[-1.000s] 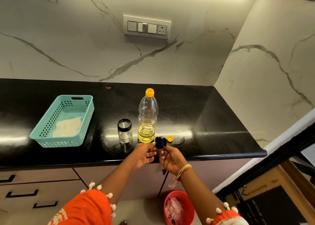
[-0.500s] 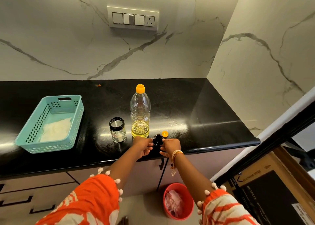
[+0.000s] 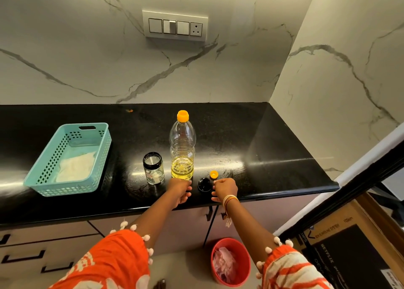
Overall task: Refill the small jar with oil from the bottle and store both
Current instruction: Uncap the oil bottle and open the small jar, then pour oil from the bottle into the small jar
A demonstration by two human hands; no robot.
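1. Countertop (image 3: 273,148), black and glossy, ends in a rounded front edge just under both wrists; its right end stops at a rounded corner well to the right of the right hand (image 3: 225,189), where the marble side wall meets it.
2. Open black surface lies beyond and to the right of the right hand, and between the left hand (image 3: 179,190) and the teal basket (image 3: 65,186) far to its left.
3. Oil bottle (image 3: 182,148) stands upright just beyond the left hand, orange cap on, oil only in its lower part. The small jar (image 3: 153,168) stands just left of the bottle, lidless and upright.
4. Black lid (image 3: 204,183) lies on the counter between the two hands; a small orange cap (image 3: 214,174) lies just beyond the right hand.
5. Left hand hovers low with fingers loosely curled and nothing in them, its fingertips close to the bottle's base. The right hand's fingers are bent beside the black lid; whether they touch or pinch it cannot be told.
6. Writing: the cardboard box (image 3: 349,251) at lower right, beyond the right elbow, shows "NETFLIX" sideways; other print there is too small to read. A label on the jar is unreadable.
7. Red bin (image 3: 244,264) on the floor below the right forearm holds pinkish crumpled material; the box is cut off by the frame edge. The pale contents of the basket are hard to make out.
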